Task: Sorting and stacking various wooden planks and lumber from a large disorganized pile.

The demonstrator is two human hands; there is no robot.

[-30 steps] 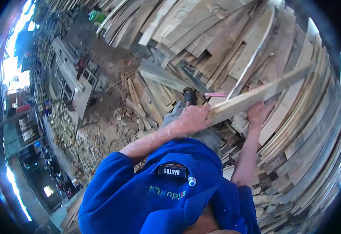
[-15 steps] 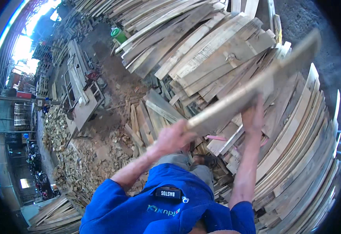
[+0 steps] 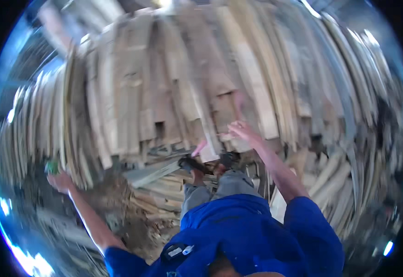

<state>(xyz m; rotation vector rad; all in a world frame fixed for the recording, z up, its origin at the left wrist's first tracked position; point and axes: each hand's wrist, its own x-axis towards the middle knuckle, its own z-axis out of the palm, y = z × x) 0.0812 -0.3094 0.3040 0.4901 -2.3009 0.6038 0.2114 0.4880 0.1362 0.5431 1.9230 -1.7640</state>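
My left hand point(image 3: 61, 181) is stretched far out to the left, its fingers smeared by motion. No board shows in it, and a green container point(image 3: 51, 167) appears just past its fingertips. In front of my body my right hand point(image 3: 242, 130) hangs over the lower ends of the stacked boards point(image 3: 183, 78), with loosely bent fingers apart and nothing visible in them. Beneath it, near my feet, lies a short pale board point(image 3: 236, 144). A pink strip point(image 3: 199, 147) shows beside my shoe point(image 3: 191, 164).
Long wooden boards fan across the whole far side, blurred by motion. Loose offcuts point(image 3: 157, 196) cover the ground around my legs, and a wider grey board point(image 3: 162, 174) lies left of my feet. More boards point(image 3: 335, 180) lie to the right.
The long board that both hands held is no longer in them. My hands have spread apart, the left one far to the left. My view has swung right, toward the stacked boards.
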